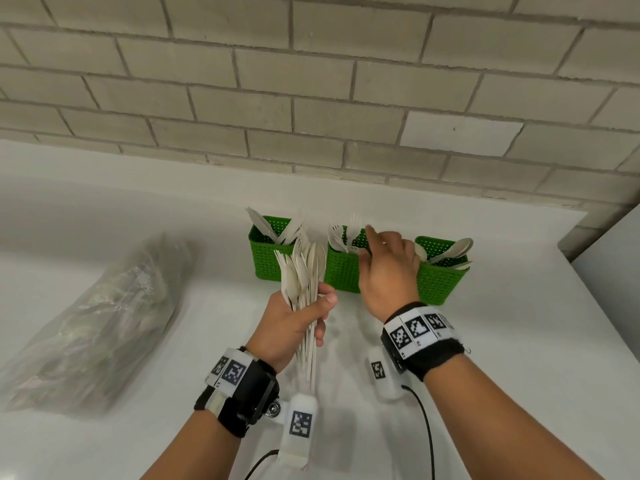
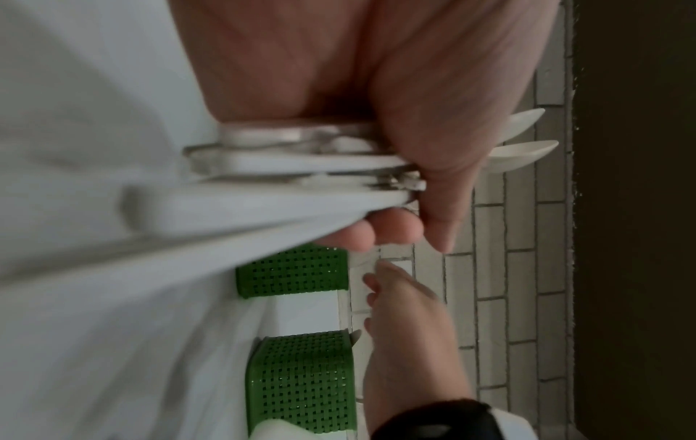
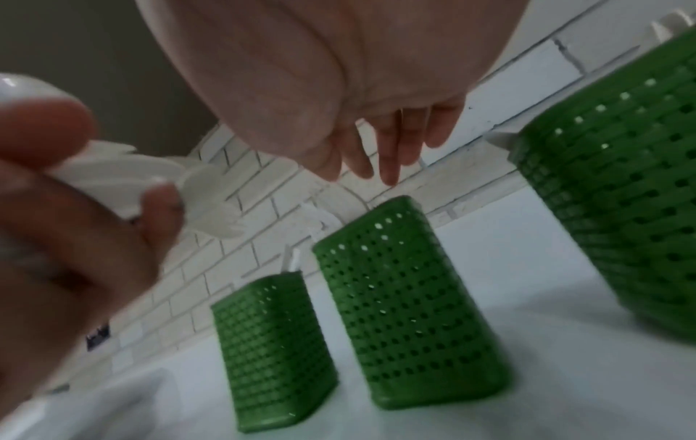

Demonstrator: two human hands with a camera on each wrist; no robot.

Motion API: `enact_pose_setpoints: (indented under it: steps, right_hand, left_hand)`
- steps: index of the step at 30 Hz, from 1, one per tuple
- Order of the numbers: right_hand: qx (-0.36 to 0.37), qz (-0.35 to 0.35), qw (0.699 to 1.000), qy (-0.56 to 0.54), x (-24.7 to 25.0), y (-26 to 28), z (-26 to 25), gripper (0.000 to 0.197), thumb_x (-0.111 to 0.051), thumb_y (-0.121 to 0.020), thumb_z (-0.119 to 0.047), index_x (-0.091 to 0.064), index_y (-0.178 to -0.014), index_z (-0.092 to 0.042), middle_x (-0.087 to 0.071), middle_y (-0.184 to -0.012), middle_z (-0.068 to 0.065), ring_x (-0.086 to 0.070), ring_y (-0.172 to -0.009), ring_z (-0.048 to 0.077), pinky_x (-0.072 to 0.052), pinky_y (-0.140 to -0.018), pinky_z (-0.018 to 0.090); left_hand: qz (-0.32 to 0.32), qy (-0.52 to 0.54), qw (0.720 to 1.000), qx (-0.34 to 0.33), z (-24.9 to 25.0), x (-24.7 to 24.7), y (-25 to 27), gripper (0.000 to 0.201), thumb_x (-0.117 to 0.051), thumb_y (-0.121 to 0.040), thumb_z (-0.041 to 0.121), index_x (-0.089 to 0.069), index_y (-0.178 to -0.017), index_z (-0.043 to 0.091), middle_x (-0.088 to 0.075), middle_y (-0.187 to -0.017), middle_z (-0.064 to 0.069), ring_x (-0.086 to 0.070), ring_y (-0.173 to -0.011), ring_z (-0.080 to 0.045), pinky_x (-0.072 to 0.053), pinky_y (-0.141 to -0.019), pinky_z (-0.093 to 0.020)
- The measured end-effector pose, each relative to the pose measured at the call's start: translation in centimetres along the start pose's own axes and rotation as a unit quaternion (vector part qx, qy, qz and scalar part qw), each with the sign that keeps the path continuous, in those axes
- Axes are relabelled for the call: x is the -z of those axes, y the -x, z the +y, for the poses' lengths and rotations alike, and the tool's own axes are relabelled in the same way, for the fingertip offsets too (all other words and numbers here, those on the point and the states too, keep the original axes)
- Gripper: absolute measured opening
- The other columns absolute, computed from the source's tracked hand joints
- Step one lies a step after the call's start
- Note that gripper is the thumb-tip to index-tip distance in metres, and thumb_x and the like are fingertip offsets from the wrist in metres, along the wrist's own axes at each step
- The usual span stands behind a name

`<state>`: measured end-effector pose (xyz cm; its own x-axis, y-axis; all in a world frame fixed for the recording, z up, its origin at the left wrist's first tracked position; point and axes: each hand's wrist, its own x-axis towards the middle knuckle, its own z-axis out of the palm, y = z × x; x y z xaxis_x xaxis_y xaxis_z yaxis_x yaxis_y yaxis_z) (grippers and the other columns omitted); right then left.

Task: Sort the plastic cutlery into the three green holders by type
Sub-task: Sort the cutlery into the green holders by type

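Step in hand: you are mid-sort; your right hand (image 1: 388,271) hovers over the middle holder (image 1: 343,271), the one with forks, fingers (image 3: 388,166) loose and spread, grasping nothing.
Left hand (image 1: 294,317): clenched round the bundle of unsorted cutlery (image 1: 304,271), held upright above the desk (image 1: 519,341), in front of the left holder (image 1: 266,258).
Holders: left holder carries knives, as far as the head view tells; right holder (image 1: 440,282) carries spoons.
Next move, as I judge it: bring your right hand to the bundle, pinch one piece by its top, read its type, and drop it handle-down in the matching holder.
Watch for: loosening your left grip lets the whole bundle slide.
Elsewhere: a clear plastic bag (image 1: 97,317) lies on the desk, well to your left.
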<state>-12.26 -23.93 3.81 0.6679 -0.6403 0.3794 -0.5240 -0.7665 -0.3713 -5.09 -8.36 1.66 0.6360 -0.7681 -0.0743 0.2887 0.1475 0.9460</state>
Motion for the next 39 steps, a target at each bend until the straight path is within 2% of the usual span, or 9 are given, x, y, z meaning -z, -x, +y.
enact_pose_setpoints:
  steps: [6, 12, 16, 20, 25, 30, 32, 35, 39]
  right_hand:
    - [-0.011, -0.111, 0.928, -0.357, 3.3, 2.1, -3.6, 0.019, -0.068, -0.087, -0.032, -0.071, -0.084, -0.014, -0.064, -0.075, -0.002, -0.053, -0.063, 0.005, -0.044, -0.061, 0.02]
    - [-0.034, -0.139, 0.932, -0.332, 2.8, 2.7, -2.9, 0.005, -0.074, -0.081, -0.022, -0.072, -0.085, -0.022, -0.065, -0.073, -0.006, -0.053, -0.057, 0.001, -0.049, -0.061, 0.02]
    - [-0.062, -0.106, 0.942, -0.312, 2.6, 2.6, -2.6, 0.014, -0.065, -0.083, -0.013, -0.064, -0.073, -0.023, -0.063, -0.066, -0.007, -0.059, -0.061, 0.005, -0.049, -0.062, 0.022]
    - [-0.134, -0.088, 0.89, -0.427, 3.3, 2.2, -3.1, 0.015, -0.053, -0.093, -0.008, -0.055, -0.079, -0.012, -0.059, -0.061, 0.005, -0.059, -0.05, 0.008, -0.046, -0.055, 0.028]
    - [-0.046, -0.113, 0.909, -0.399, 3.9, 2.3, -3.8, 0.022, -0.058, -0.095, -0.021, -0.064, -0.078, -0.008, -0.062, -0.066, 0.009, -0.057, -0.058, 0.012, -0.048, -0.06, 0.029]
    - [-0.172, 0.013, 0.729, -0.662, 6.1, 0.8, -4.3, 0.026, -0.037, -0.104, -0.019, -0.054, -0.087, -0.01, -0.049, -0.055, 0.003, -0.046, -0.045, 0.018, -0.043, -0.046, 0.028]
    - [-0.159, -0.005, 0.772, -0.615, 6.3, 0.7, -3.8, 0.029, -0.041, -0.103, -0.024, -0.058, -0.084, -0.011, -0.039, -0.051, -0.003, -0.033, -0.041, 0.011, -0.03, -0.042, 0.022]
    - [-0.062, -0.145, 0.897, -0.412, 5.9, 1.8, -3.1, 0.024, -0.067, -0.089, -0.027, -0.066, -0.069, -0.014, -0.059, -0.058, 0.003, -0.053, -0.052, 0.015, -0.047, -0.058, 0.027]
    - [0.01, -0.335, 0.881, -0.334, 4.3, 4.0, -2.9, 0.023, -0.085, -0.07, -0.03, -0.071, -0.076, -0.013, -0.07, -0.074, 0.005, -0.061, -0.064, 0.009, -0.05, -0.067, 0.023]
  left_hand:
    - [0.006, -0.004, 1.0, -0.007, 0.2, -0.2, 0.0, 0.031, -0.074, -0.076, 0.017, -0.066, -0.102, 0.004, -0.064, -0.079, -0.001, -0.044, -0.043, -0.019, -0.042, -0.042, -0.027]
    - [-0.037, -0.014, 0.999, -0.013, 0.1, -0.8, 0.3, 0.033, -0.077, -0.079, 0.015, -0.068, -0.11, 0.012, -0.069, -0.096, -0.015, -0.047, -0.045, -0.018, -0.043, -0.042, -0.026]
    - [-0.033, -0.018, 0.999, 0.007, -0.1, -0.7, 0.5, 0.022, -0.074, -0.081, 0.022, -0.068, -0.095, 0.007, -0.057, -0.068, -0.009, -0.051, -0.044, -0.02, -0.046, -0.045, -0.028]
    - [-0.035, -0.001, 0.999, 0.014, 0.1, -0.3, 0.5, 0.041, -0.07, -0.083, 0.023, -0.06, -0.108, -0.007, -0.056, -0.069, -0.009, -0.05, -0.047, -0.021, -0.046, -0.048, -0.028]
    - [-0.051, 0.003, 0.999, 0.0, 0.6, -0.3, 0.7, 0.027, -0.067, -0.085, 0.022, -0.062, -0.1, 0.001, -0.057, -0.067, -0.007, -0.05, -0.044, -0.02, -0.045, -0.045, -0.026]
    - [-0.039, 0.08, 0.995, 0.044, 0.6, 0.1, 1.0, 0.032, -0.066, -0.083, 0.023, -0.064, -0.107, 0.002, -0.052, -0.063, -0.002, -0.043, -0.04, -0.013, -0.038, -0.041, -0.023]
    - [-0.033, 0.106, 0.993, 0.05, 0.7, 0.2, 0.9, 0.028, -0.065, -0.086, 0.021, -0.064, -0.108, 0.003, -0.05, -0.063, -0.001, -0.043, -0.04, -0.011, -0.037, -0.04, -0.022]
    - [-0.013, 0.154, 0.987, 0.04, 1.1, 0.3, 0.7, 0.02, -0.063, -0.089, 0.016, -0.064, -0.105, 0.005, -0.057, -0.068, -0.003, -0.051, -0.045, -0.014, -0.045, -0.045, -0.025]
    - [0.014, 0.215, 0.976, 0.04, 1.7, 0.4, 0.3, 0.023, -0.061, -0.081, 0.011, -0.066, -0.103, 0.004, -0.07, -0.079, -0.008, -0.067, -0.064, -0.018, -0.058, -0.063, -0.032]
